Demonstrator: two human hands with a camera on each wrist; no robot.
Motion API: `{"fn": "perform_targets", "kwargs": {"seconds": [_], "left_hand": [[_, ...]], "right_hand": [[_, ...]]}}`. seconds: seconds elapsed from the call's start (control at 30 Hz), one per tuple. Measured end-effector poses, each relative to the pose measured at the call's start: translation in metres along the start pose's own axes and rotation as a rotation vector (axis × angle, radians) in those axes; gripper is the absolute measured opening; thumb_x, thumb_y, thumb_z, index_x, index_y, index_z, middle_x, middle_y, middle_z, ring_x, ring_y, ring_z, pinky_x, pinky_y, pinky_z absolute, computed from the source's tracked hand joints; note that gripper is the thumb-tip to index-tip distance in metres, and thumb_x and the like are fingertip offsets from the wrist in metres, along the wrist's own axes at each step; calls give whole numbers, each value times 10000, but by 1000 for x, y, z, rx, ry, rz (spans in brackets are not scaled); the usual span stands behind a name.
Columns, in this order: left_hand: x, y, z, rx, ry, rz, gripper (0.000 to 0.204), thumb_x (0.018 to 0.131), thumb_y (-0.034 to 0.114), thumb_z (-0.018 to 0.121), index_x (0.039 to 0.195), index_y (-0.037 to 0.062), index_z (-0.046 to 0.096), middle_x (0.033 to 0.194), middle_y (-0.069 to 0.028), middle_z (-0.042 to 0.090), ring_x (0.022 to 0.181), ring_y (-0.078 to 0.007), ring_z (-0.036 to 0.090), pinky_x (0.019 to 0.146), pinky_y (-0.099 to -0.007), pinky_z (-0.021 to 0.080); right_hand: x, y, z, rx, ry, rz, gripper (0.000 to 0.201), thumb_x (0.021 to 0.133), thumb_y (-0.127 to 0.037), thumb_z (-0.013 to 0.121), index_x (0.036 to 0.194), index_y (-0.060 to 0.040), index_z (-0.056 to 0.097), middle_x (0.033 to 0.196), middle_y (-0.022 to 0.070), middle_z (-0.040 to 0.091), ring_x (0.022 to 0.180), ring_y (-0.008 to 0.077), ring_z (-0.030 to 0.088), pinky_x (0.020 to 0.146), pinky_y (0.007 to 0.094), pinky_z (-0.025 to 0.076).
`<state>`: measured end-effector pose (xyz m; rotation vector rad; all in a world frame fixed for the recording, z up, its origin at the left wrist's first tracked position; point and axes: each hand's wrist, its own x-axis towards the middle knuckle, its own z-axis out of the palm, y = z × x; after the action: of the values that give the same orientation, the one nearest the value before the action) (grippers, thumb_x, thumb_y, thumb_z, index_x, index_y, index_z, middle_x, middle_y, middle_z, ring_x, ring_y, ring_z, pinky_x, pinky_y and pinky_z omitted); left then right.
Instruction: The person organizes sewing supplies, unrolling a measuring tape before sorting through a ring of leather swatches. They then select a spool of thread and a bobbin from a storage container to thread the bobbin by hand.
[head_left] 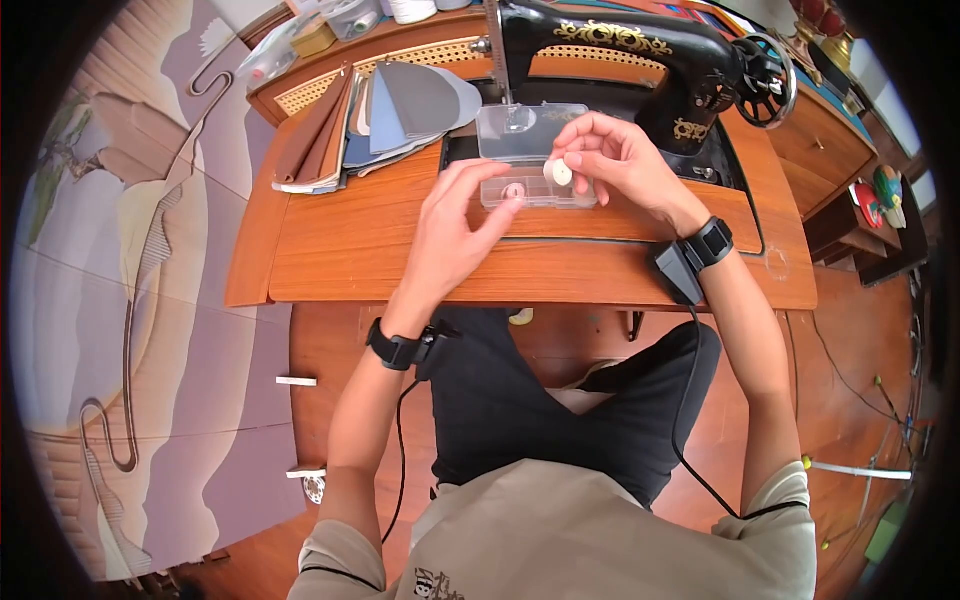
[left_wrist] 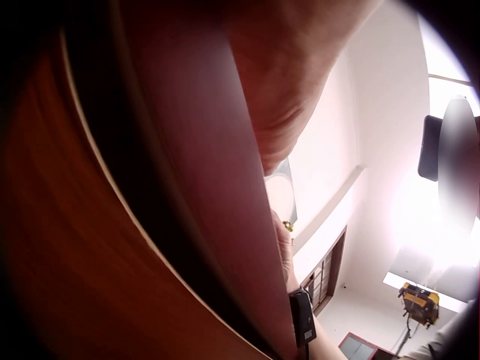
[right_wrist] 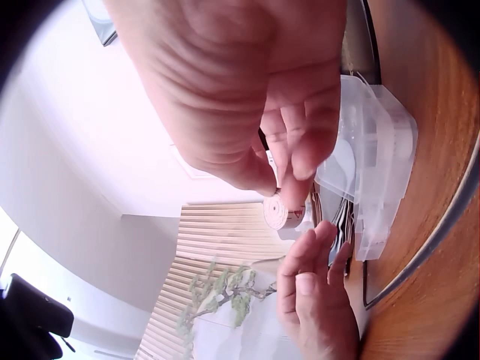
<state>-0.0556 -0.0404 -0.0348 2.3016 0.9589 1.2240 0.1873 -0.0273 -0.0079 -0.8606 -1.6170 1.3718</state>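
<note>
Between the thumb and fingers of my right hand (head_left: 625, 165) I pinch a small rolled-up tape measure (head_left: 561, 174), held above a clear plastic box (head_left: 575, 198). Its coiled white side and red markings show in the right wrist view, where the roll (right_wrist: 276, 214) hangs below the fingertips. The box stands with its transparent lid (head_left: 540, 122) raised behind it. A pinkish roll (head_left: 513, 191) lies in the left part of the box. My left hand (head_left: 455, 225) is at the box's left end, fingers spread and relaxed, with the thumb tip overlapping the pinkish roll in the head view.
A black sewing machine (head_left: 610, 45) with gold ornament and a handwheel (head_left: 765, 80) stands right behind the box. Fanned fabric or leather swatches (head_left: 410, 105) lie at the back left. The wooden table (head_left: 380, 270) has its front edge just above my lap.
</note>
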Motion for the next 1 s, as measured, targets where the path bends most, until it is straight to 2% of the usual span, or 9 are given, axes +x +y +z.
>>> {"fn": "perform_targets", "kwargs": {"seconds": [0.07, 0.2, 0.3, 0.47, 0.67, 0.8, 0.87, 0.93, 1.0], "left_hand": [[2, 13, 11, -101, 62, -34, 358, 796, 101, 704, 1130, 34, 596, 1029, -90, 648, 973, -201, 613, 870, -326, 462], [5, 20, 22, -243, 63, -65, 311, 798, 81, 705, 1092, 27, 619, 993, -81, 657, 928, -183, 624, 816, -302, 480], [5, 16, 22, -177, 20, 28, 257, 813, 56, 691, 1062, 19, 635, 971, -73, 660, 873, -157, 632, 769, -273, 490], [4, 14, 23, -305, 32, -51, 191, 881, 41, 613, 1068, 8, 638, 936, -78, 677, 823, -135, 638, 745, -264, 497], [1, 14, 23, -233, 39, -28, 208, 899, 39, 585, 1100, 5, 624, 949, -102, 684, 847, -150, 652, 753, -274, 504], [2, 17, 22, -198, 37, -26, 232, 883, 27, 590, 1113, 6, 615, 962, -107, 683, 863, -160, 653, 770, -279, 504], [2, 15, 24, -205, 56, 58, 267, 839, 8, 607, 1106, 26, 602, 979, -113, 659, 796, -210, 665, 706, -306, 516], [2, 14, 24, -188, 48, 56, 283, 830, 2, 605, 1111, 30, 600, 985, -111, 657, 793, -209, 663, 706, -304, 515], [1, 13, 24, -170, 40, 54, 298, 821, -5, 603, 1117, 34, 598, 991, -108, 655, 789, -208, 661, 706, -302, 515]], "right_hand": [[0, 1, 5, 34, -40, 18, 155, 916, -135, 602, 1034, -37, 576, 894, 20, 649, 713, 50, 609, 553, 167, 481], [0, 4, 10, 67, -94, 70, 152, 918, -151, 601, 1014, -37, 573, 877, 21, 637, 712, 60, 614, 552, 178, 503], [-1, 3, 11, 60, -110, 92, 152, 925, -168, 593, 1007, -42, 568, 867, 22, 630, 685, 56, 604, 536, 177, 501], [-3, -1, 14, 35, -146, 136, 168, 940, -202, 576, 995, -47, 542, 852, 24, 630, 634, 54, 592, 521, 171, 489], [-4, 0, 10, 93, -176, 166, 166, 941, -213, 574, 957, -59, 512, 815, 28, 625, 578, 39, 570, 490, 167, 468], [-4, -1, 11, 111, -135, 164, 151, 935, -200, 576, 953, -61, 519, 782, 17, 603, 568, 33, 565, 483, 163, 461], [-4, -1, 11, 105, -123, 159, 147, 933, -197, 576, 949, -62, 521, 772, 12, 595, 569, 32, 565, 483, 161, 460], [-4, -1, 10, 90, -137, 162, 168, 934, -238, 583, 923, -75, 545, 797, 12, 623, 608, 41, 552, 535, 178, 473], [-4, -2, 12, 86, -130, 164, 161, 931, -224, 585, 929, -71, 536, 782, 7, 605, 588, 34, 556, 510, 168, 465]]}}
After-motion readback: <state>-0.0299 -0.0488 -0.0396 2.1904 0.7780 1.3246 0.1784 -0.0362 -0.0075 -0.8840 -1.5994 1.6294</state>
